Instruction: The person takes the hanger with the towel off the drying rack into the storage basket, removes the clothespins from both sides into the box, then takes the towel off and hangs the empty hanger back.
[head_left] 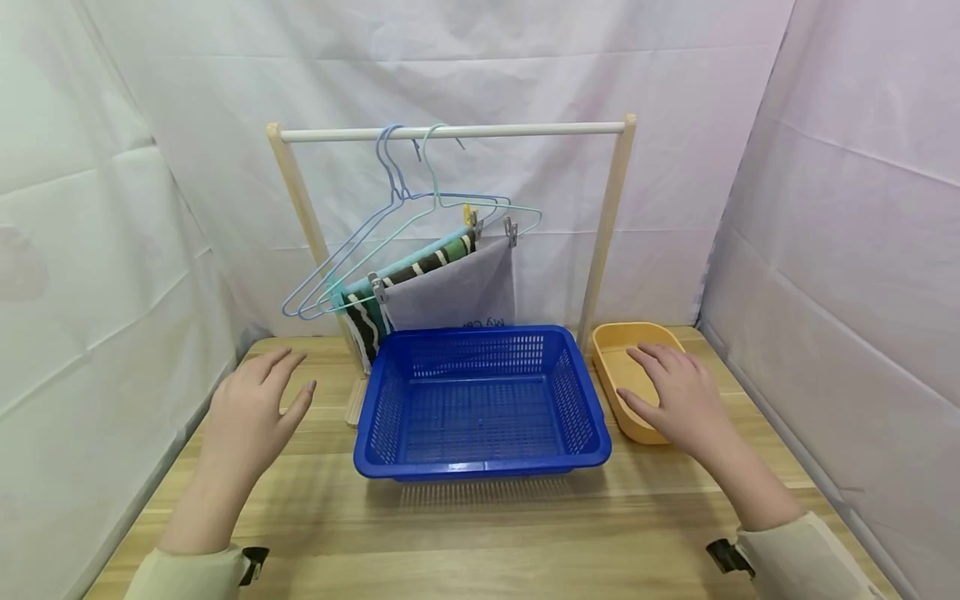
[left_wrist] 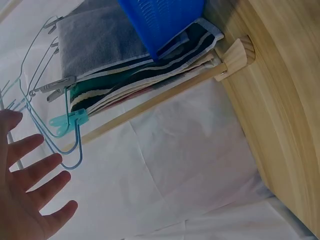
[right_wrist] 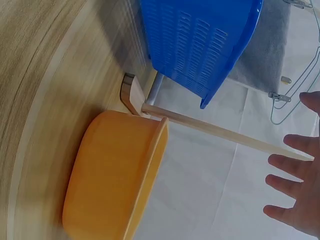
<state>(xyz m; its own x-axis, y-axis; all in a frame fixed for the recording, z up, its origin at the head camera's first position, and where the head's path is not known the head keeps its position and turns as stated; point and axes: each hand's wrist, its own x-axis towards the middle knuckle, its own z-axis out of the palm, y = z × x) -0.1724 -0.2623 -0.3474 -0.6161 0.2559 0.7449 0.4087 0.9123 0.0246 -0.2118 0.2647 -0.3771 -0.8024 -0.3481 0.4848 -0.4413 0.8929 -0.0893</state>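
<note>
My left hand point(head_left: 251, 408) hovers over the table left of the blue basket point(head_left: 367, 417), fingers spread and holding nothing. On the other side my right hand point(head_left: 678, 396) is held above the yellow bin point(head_left: 618, 354), also with nothing in its fingers. The basket, with slotted walls, has no contents that show. Behind it, a grey towel point(head_left: 457, 287) with partly hidden lettering hangs by grey clips point(head_left: 378, 287) from a mint hanger point(head_left: 435, 175). A green-and-black striped towel point(left_wrist: 107, 92) hangs behind, with a teal clip point(left_wrist: 70, 122) at its corner.
A rack with a white rail point(head_left: 540, 130) and wooden posts point(head_left: 603, 225) stands at the back of the wooden table point(head_left: 465, 550). Blue hangers point(head_left: 390, 167) share the rail. White cloth point(head_left: 697, 75) surrounds the table at the back and sides.
</note>
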